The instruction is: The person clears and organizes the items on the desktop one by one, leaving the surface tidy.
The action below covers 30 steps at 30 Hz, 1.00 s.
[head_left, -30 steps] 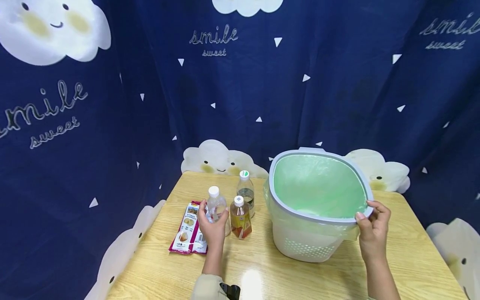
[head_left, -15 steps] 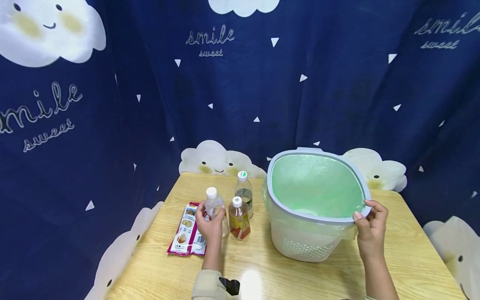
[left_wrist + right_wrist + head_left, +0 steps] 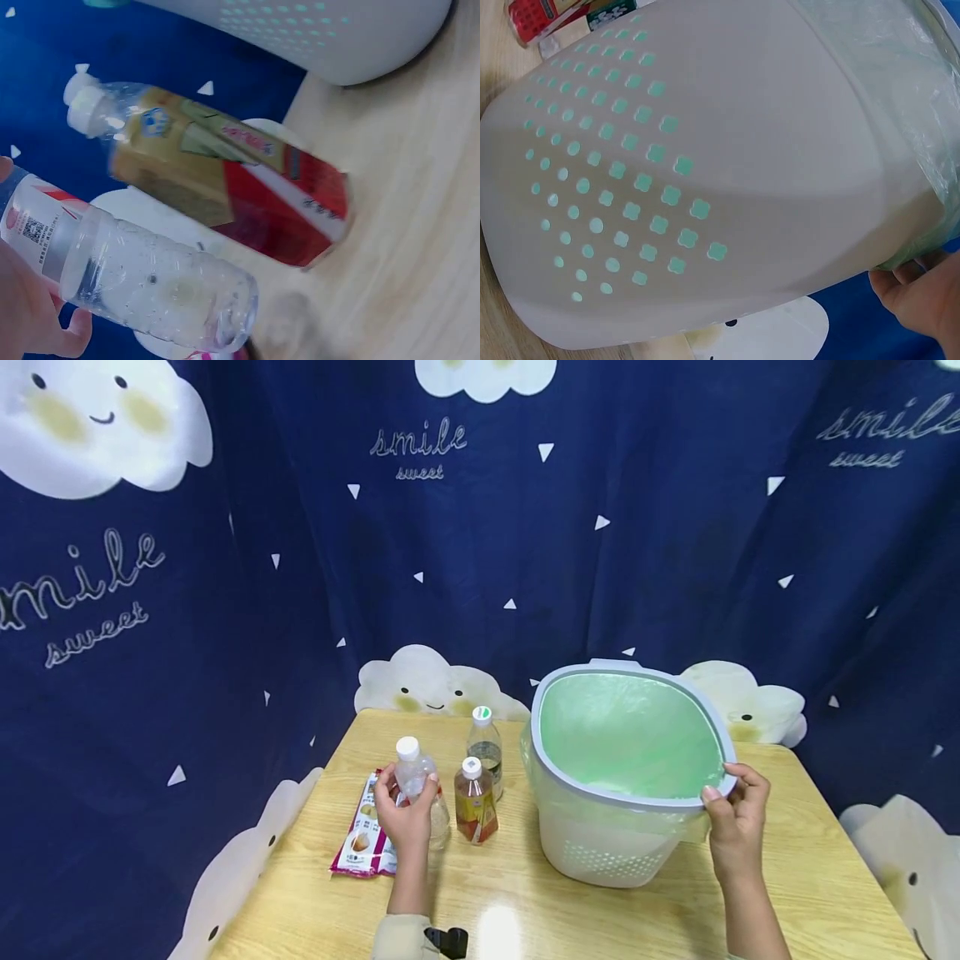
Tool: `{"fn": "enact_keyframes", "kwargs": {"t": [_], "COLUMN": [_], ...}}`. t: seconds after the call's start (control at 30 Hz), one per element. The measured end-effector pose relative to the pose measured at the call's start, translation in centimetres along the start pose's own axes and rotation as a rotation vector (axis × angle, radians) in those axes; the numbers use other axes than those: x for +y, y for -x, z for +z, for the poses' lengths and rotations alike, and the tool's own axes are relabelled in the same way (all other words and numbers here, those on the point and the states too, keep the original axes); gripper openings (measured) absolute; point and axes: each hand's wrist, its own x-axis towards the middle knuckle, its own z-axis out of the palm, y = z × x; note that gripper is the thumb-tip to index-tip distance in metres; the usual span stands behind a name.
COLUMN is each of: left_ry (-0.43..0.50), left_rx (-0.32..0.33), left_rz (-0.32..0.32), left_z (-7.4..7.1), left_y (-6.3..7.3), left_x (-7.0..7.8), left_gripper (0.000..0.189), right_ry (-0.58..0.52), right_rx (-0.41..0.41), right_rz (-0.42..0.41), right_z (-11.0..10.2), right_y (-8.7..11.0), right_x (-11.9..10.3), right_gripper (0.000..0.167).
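Note:
My left hand point(image 3: 408, 818) grips a clear plastic bottle point(image 3: 415, 768) with a white cap, fingers and thumb around its upper part. The bottle leans to the left; the left wrist view shows its ribbed, see-through lower half and a label with a QR code. Just right of it stands a tea bottle point(image 3: 475, 810) with a yellow and red label. At the right, my right hand point(image 3: 738, 827) pinches the grey rim of a white bin point(image 3: 600, 856), thumb on the near side. A thin green bag point(image 3: 630, 735) lines the bin and hangs over its outside.
Behind the tea bottle is another clear bottle point(image 3: 486, 752) with a green-marked cap. A flat snack packet point(image 3: 360, 843) with a magenta edge lies left of the held bottle, partly hidden by my left hand. A blue curtain point(image 3: 450, 543) hangs behind the wooden table point(image 3: 555, 914).
My left hand has shifted slightly left, over more of the snack packet, and the bottle in it leans further left. My right hand keeps its hold on the bin rim.

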Motion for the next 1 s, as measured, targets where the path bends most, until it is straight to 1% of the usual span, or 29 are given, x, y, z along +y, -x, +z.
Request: {"fn": "enact_keyframes", "kwargs": {"t": [0.07,0.17,0.3,0.47,0.77,0.87,1.0], "left_ry": [-0.003,-0.009,-0.012,-0.010,0.009,0.024,0.039], "left_rx": [-0.014,-0.025,-0.044,-0.089,-0.135,-0.145,-0.161], "left_rz": [0.011,0.010,0.016,0.043,-0.002,-0.013,-0.029], "left_z": [-0.3,-0.5,-0.8,-0.9,-1.0,-1.0,-1.2], "left_y": [0.2,0.7,1.0,1.2,1.4,1.4,1.2], "left_x": [1.5,3.7,5.1,6.4,9.0,9.4,8.8], "left_gripper": [0.062,0.061,0.061,0.061,0.061,0.062,0.063], "right_ry": [0.006,0.018,0.025,0.015,0.014,0.018,0.024], "right_rx": [0.004,0.008,0.005,0.006,0.002,0.003,0.005], "right_rz": [0.000,0.002,0.011,0.010,0.004,0.000,0.000], "right_z": [0.0,0.0,0.0,0.0,0.0,-0.1,-0.1], "right_y": [0.0,0.1,0.2,0.2,0.2,0.1,0.2], "right_x": [0.0,-0.1,-0.2,-0.2,0.0,0.0,0.1], "right_gripper": [0.041,0.042,0.042,0.042,0.042,0.042,0.042]}}
